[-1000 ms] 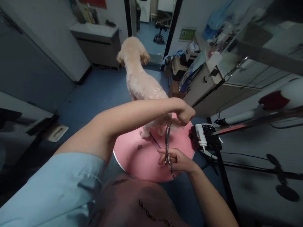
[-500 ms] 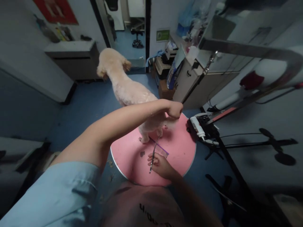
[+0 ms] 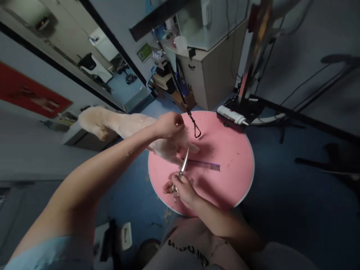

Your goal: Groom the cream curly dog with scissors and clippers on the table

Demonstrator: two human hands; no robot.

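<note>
A cream-coloured dog point(image 3: 132, 125) with short-clipped fur stands on a round pink grooming table point(image 3: 233, 180), its head facing away to the left. At the dog's rear, my left hand point(image 3: 170, 125) is closed, apparently around the tail, which the fingers mostly hide. My right hand point(image 3: 184, 189) holds curved grooming scissors point(image 3: 184, 164), with fingers at the handle loops. The blades look closed and point up toward the dog's hind legs. Behind the scissors, a metal comb point(image 3: 209, 165) with a purple spine lies flat on the table.
A black grooming loop point(image 3: 197, 129) hangs over the table's far side. A white bottle point(image 3: 232, 115) lies on a black holder at the right edge. Beyond stand a cabinet point(image 3: 208, 75) and a cardboard box point(image 3: 184, 100). Hair clippings point(image 3: 167, 215) lie on the blue floor.
The view has tilted and swung right, so the dog appears further left. My right hand has turned the scissors, showing the blades' broad side. My left hand stays at the dog's rear.
</note>
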